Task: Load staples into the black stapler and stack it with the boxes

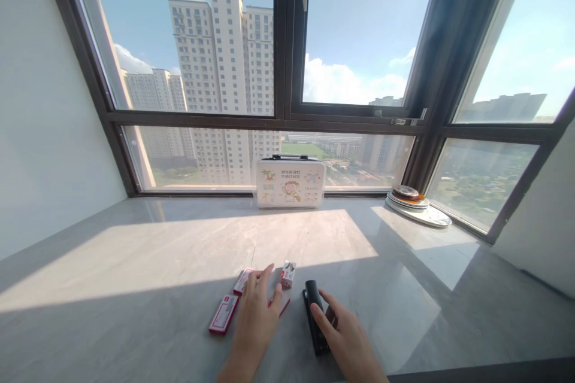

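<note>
My left hand lies flat on the grey stone sill, fingers stretched forward over small red staple boxes. One red box lies just left of that hand, another sits by my fingertips, and a third peeks out beneath my fingers. A small white and red box stands a little ahead of them. My right hand rests on a black stapler, thumb along its top and fingers down its right side.
A white case with cartoon pictures stands against the window at the back middle. A stack of round plates sits at the back right corner. Dark window frames and white walls enclose the sill.
</note>
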A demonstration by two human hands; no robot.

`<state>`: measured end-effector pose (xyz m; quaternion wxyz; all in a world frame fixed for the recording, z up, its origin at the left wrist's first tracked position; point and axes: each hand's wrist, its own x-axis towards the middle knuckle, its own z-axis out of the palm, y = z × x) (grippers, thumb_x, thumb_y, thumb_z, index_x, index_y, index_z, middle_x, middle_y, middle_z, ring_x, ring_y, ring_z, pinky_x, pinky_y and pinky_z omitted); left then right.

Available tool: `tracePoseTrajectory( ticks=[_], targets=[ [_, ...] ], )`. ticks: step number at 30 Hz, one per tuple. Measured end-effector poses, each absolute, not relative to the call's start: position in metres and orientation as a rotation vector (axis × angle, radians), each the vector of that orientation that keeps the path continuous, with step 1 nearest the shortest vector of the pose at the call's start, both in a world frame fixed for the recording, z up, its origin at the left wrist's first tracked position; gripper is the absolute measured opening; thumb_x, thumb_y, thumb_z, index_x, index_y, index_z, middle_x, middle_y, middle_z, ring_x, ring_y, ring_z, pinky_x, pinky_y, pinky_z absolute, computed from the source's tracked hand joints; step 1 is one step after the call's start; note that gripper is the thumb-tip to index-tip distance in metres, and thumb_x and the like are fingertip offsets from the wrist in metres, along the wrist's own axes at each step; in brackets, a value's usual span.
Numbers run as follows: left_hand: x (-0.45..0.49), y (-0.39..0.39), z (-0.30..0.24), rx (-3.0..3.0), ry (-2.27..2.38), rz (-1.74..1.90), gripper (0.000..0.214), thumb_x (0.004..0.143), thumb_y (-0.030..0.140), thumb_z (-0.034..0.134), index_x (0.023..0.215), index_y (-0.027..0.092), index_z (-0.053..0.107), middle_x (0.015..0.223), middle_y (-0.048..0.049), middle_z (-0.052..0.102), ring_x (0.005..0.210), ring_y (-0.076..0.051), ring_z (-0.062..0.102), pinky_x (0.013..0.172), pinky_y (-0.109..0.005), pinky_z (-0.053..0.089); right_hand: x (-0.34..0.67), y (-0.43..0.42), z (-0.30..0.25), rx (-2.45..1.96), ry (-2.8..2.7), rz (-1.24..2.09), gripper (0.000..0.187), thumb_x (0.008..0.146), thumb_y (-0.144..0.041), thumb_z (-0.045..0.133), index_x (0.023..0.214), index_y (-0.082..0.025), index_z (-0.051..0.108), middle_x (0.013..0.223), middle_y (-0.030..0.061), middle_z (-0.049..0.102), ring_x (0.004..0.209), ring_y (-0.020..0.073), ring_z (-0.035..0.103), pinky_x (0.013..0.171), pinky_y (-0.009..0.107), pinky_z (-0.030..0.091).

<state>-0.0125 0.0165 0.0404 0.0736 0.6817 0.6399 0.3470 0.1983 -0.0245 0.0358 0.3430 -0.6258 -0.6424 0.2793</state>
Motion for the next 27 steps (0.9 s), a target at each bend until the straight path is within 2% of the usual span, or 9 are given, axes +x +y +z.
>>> tracePoseTrajectory(
  ticks=[2,6,11,14,18,20,22,24,27],
  targets=[
    [-0.016,0.005,0.037,1.992,1.975,1.009,0.043,0.093,0.045,0.049,0.128,0.022,0.057,0.123,-0.0095,0.060,0.119,-0.027,0.056,0.102,-0.041,0.043,0.210,-0.021,0.040,-1.646,-1.685,0.687,0.062,0.094,-0.057,0.048,0.145,-0.021,0.052,0.091,0.0032,0.072,0.072,0.0194,0.065,0.066,0.028,0.047],
    [-0.013,-0.026,0.035,2.084,1.849,0.790,0.031,0.087,0.043,0.059,0.112,0.025,0.066,0.116,-0.0070,0.063,0.111,-0.027,0.057,0.097,-0.041,0.043,0.216,-0.011,0.052,-1.590,-1.765,0.550,0.048,0.094,-0.039,0.047,0.137,-0.022,0.060,0.122,0.0088,0.068,0.105,0.0244,0.065,0.087,0.030,0.048],
    [-0.011,-0.039,0.034,2.237,1.584,0.721,0.053,0.084,0.048,0.066,0.134,0.032,0.058,0.143,-0.0090,0.053,0.131,-0.032,0.048,0.104,-0.046,0.041,0.176,-0.006,0.063,-1.443,-1.901,0.497,0.045,0.092,-0.027,0.049,0.134,-0.023,0.062,0.122,0.0085,0.068,0.116,0.0261,0.061,0.109,0.038,0.036],
    [-0.020,-0.038,0.034,2.289,1.462,0.724,0.058,0.085,0.051,0.066,0.138,0.033,0.054,0.145,-0.0080,0.053,0.132,-0.031,0.048,0.107,-0.045,0.041,0.145,-0.006,0.066,-1.376,-1.924,0.491,0.037,0.089,-0.027,0.057,0.124,-0.028,0.068,0.116,0.0053,0.071,0.112,0.0255,0.062,0.115,0.042,0.028],
    [-0.033,-0.039,0.038,2.291,1.443,0.688,0.058,0.087,0.054,0.063,0.139,0.032,0.054,0.141,-0.0083,0.058,0.130,-0.030,0.052,0.108,-0.043,0.043,0.118,-0.003,0.072,-1.386,-1.809,0.493,0.016,0.081,-0.024,0.063,0.094,-0.025,0.073,0.095,0.0022,0.074,0.096,0.0225,0.066,0.114,0.044,0.027],
    [-0.037,-0.040,0.040,2.298,1.485,0.681,0.057,0.086,0.055,0.065,0.138,0.034,0.055,0.143,-0.0064,0.056,0.132,-0.030,0.051,0.109,-0.044,0.042,0.115,0.002,0.076,-1.326,-1.669,0.575,0.012,0.082,-0.027,0.063,0.089,-0.023,0.071,0.089,0.0016,0.073,0.088,0.0204,0.065,0.107,0.041,0.037],
    [-0.040,-0.039,0.040,2.298,1.539,0.682,0.054,0.086,0.056,0.064,0.136,0.036,0.057,0.147,-0.0043,0.053,0.134,-0.031,0.049,0.110,-0.047,0.041,0.121,0.009,0.079,-1.217,-1.460,0.722,0.019,0.085,-0.036,0.061,0.093,-0.021,0.069,0.088,0.0033,0.073,0.084,0.0200,0.065,0.090,0.034,0.049],
    [-0.042,-0.036,0.038,2.296,1.572,0.682,0.052,0.089,0.058,0.060,0.136,0.038,0.057,0.150,-0.0027,0.051,0.135,-0.031,0.048,0.111,-0.049,0.040,0.136,0.016,0.076,-1.110,-1.195,0.845,0.029,0.088,-0.044,0.057,0.097,-0.018,0.066,0.092,0.0063,0.073,0.085,0.0207,0.065,0.078,0.030,0.052],
    [-0.046,-0.031,0.034,2.301,1.561,0.697,0.050,0.092,0.060,0.054,0.137,0.039,0.055,0.150,-0.0015,0.051,0.136,-0.030,0.047,0.113,-0.050,0.038,0.175,0.019,0.061,-1.051,-0.873,0.928,0.037,0.090,-0.050,0.052,0.103,-0.017,0.063,0.104,0.0101,0.071,0.096,0.0232,0.066,0.077,0.031,0.055]
  ],
)
